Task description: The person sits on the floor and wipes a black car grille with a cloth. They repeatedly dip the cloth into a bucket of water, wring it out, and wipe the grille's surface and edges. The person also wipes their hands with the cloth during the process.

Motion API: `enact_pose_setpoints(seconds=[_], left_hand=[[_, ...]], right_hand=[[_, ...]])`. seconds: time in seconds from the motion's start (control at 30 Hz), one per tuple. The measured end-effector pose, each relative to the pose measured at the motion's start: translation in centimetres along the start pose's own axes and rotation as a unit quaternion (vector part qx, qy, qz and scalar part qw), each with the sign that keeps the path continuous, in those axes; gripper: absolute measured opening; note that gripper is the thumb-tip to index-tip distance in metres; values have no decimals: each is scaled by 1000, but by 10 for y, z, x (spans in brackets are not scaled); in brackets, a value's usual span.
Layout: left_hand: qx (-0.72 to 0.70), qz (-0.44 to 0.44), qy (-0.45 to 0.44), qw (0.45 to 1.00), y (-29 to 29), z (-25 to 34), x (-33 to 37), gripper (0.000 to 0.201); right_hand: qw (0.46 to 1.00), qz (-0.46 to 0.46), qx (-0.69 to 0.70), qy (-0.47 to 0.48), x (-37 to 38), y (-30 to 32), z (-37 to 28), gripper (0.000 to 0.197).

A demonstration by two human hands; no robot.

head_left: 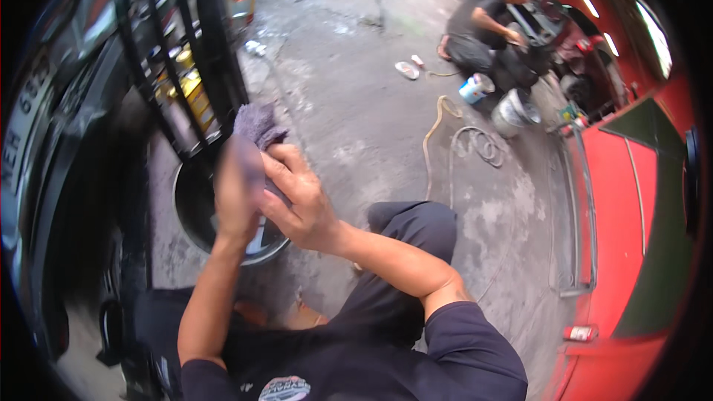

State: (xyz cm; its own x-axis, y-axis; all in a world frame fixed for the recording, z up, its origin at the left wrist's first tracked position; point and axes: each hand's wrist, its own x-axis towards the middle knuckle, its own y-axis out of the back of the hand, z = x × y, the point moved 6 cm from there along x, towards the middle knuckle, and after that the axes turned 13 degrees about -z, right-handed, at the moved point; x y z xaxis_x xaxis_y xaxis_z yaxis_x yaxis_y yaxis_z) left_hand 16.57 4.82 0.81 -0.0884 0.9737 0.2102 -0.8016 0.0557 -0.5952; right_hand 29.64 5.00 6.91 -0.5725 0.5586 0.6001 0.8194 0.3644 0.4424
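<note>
A damp-looking purple-grey cloth [258,125] is bunched between my two hands, and part of it sticks up above them. My right hand [303,204] is closed around it, with bent fingers and the thumb pressing inward. My left hand [236,189] presses against the cloth from the other side; its fingers are smeared by motion. Under my hands is a round dark basin [182,212], its inside mostly hidden by them. A black slatted grille-like part [212,37] rises behind the basin's far edge; I cannot tell whether it rests inside.
Yellow cans [194,100] stand behind the slats. Along the left is a dark car body [67,156]. Hoses [475,147] lie on the concrete floor, near a white-blue bucket [476,87] and a grey bucket [512,115]. A person [483,30] squats at far right. Red panels [624,178] line the right.
</note>
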Motion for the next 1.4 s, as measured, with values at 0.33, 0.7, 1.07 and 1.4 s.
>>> enact_pose_setpoints(seconds=[0.33, 0.7, 1.07, 1.4], left_hand=[[360, 192, -319, 856, 68, 134, -11, 44], [417, 79, -39, 905, 110, 34, 15, 78], [398, 33, -25, 917, 117, -35, 4, 115], [294, 61, -35, 953, 126, -34, 1, 103]], right_hand=[[975, 41, 124, -181, -10, 46, 67, 20], [884, 147, 342, -282, -25, 63, 150, 19], [902, -60, 244, -351, -50, 14, 210, 49], [948, -93, 103, -285, -32, 10, 154, 35]])
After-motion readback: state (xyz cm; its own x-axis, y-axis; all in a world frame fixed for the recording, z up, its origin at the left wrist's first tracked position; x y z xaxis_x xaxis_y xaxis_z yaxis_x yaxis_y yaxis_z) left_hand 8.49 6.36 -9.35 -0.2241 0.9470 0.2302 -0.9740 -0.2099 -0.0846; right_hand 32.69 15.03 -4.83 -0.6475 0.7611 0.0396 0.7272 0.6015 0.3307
